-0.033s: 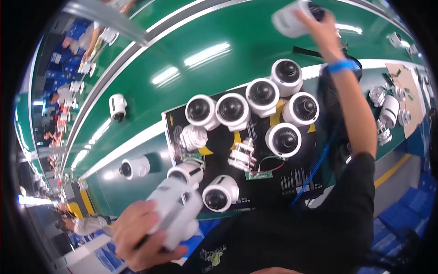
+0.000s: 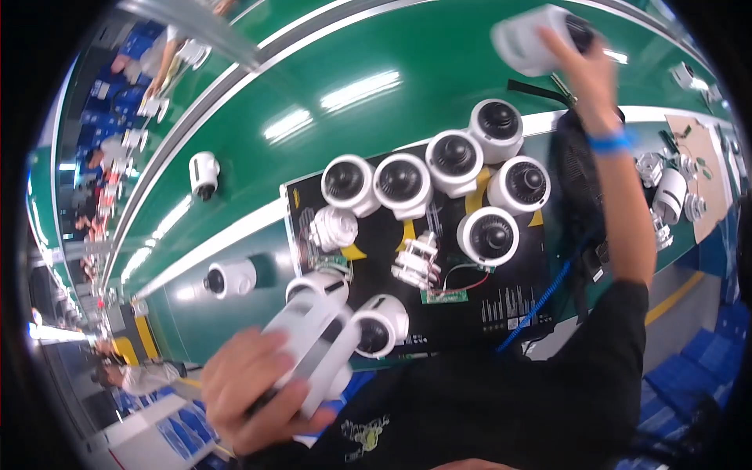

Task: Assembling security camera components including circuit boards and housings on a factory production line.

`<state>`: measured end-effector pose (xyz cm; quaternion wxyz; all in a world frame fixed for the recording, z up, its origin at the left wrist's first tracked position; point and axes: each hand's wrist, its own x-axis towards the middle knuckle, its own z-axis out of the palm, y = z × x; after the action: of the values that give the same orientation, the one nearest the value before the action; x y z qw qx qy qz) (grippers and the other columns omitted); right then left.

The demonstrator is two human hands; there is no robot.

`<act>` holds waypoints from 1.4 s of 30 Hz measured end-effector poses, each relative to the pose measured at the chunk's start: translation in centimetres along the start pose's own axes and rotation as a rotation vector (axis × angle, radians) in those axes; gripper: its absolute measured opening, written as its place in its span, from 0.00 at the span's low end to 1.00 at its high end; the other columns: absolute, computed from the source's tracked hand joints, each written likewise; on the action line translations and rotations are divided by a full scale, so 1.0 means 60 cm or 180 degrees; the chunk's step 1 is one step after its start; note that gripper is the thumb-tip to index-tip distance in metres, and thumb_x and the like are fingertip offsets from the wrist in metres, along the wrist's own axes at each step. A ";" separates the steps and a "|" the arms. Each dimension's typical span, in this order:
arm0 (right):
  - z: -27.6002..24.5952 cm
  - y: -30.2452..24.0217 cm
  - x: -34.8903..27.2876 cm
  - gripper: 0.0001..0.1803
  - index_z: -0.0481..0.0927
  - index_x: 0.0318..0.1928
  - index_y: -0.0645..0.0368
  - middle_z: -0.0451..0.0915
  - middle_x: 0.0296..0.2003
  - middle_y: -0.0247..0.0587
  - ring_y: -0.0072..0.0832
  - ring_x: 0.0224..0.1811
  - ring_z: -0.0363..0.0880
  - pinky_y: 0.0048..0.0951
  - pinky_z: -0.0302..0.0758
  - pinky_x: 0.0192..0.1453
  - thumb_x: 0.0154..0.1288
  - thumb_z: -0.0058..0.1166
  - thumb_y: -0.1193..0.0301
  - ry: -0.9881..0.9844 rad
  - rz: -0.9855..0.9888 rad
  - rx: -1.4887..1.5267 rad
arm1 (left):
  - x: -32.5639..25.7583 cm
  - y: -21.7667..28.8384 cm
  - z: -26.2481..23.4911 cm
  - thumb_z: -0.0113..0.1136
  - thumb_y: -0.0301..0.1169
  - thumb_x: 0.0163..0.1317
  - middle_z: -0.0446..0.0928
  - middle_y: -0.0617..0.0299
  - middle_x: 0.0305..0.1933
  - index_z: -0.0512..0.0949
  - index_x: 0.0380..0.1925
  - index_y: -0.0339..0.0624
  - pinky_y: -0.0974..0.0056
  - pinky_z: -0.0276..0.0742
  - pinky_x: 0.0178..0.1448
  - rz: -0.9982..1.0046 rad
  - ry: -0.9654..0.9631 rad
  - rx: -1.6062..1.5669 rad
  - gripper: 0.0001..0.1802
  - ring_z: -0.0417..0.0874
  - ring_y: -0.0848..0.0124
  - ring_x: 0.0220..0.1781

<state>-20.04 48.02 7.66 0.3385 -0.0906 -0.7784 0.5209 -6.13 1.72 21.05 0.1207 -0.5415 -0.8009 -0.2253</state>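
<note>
My left hand, at the lower left, is wrapped round a white security camera housing with a grey band, held above the near edge of the bench. At the upper right my right hand, with a blue wristband, grips a white dome camera over the green belt; its dark end faces right, slightly blurred. Several white dome cameras with black domes rest on the black mat. Close to my left hand lies another dome camera, tilted. An opened camera mechanism sits mid-mat, wired to a green circuit board.
A green conveyor belt runs along the far side. One white camera lies on it, another on the bench at left. A coiled blue cord hangs at right. Loose camera parts lie far right; people sit along the line at left.
My right hand has shifted right and slightly down with its dome camera. My left hand and the housing have moved slightly right, with the housing turned a little.
</note>
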 end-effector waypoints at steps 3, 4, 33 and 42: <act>-0.109 -0.111 -0.177 0.33 0.66 0.61 0.66 0.76 0.53 0.47 0.32 0.52 0.77 0.32 0.74 0.58 0.57 0.62 0.69 0.0081 -0.0069 0.0047 | 0.038 -0.038 0.049 0.73 0.38 0.39 0.74 0.52 0.44 0.80 0.35 0.45 0.56 0.78 0.43 -0.0415 -0.0484 -0.0074 0.21 0.79 0.53 0.45; -0.146 -0.116 -0.236 0.40 0.63 0.63 0.67 0.75 0.52 0.49 0.34 0.49 0.79 0.32 0.75 0.56 0.50 0.66 0.71 -0.0039 -0.0237 -0.0087 | 0.042 -0.075 0.082 0.72 0.35 0.38 0.73 0.55 0.47 0.79 0.37 0.45 0.57 0.76 0.45 -0.0464 -0.0700 -0.0228 0.22 0.77 0.55 0.47; -0.065 -0.178 -0.608 0.26 0.66 0.56 0.62 0.64 0.53 0.54 0.40 0.43 0.74 0.36 0.74 0.44 0.59 0.55 0.67 -0.0554 -0.1302 -0.0646 | -0.262 -0.219 0.151 0.57 0.19 0.59 0.77 0.59 0.44 0.75 0.47 0.37 0.74 0.74 0.39 -0.2496 0.1746 -0.1194 0.15 0.77 0.76 0.43; 0.066 -0.345 -0.477 0.16 0.77 0.41 0.62 0.77 0.42 0.51 0.41 0.39 0.78 0.35 0.75 0.44 0.49 0.62 0.80 -0.1753 -0.1520 -0.0496 | -0.296 -0.306 0.287 0.56 0.21 0.61 0.74 0.65 0.29 0.75 0.37 0.35 0.76 0.69 0.28 -0.2478 0.3607 -0.0177 0.05 0.74 0.81 0.26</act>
<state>3.47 21.79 12.47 0.2204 0.2116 -0.8768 0.3714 -15.36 -10.00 -5.93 0.4172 -0.0159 -0.7444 -0.5211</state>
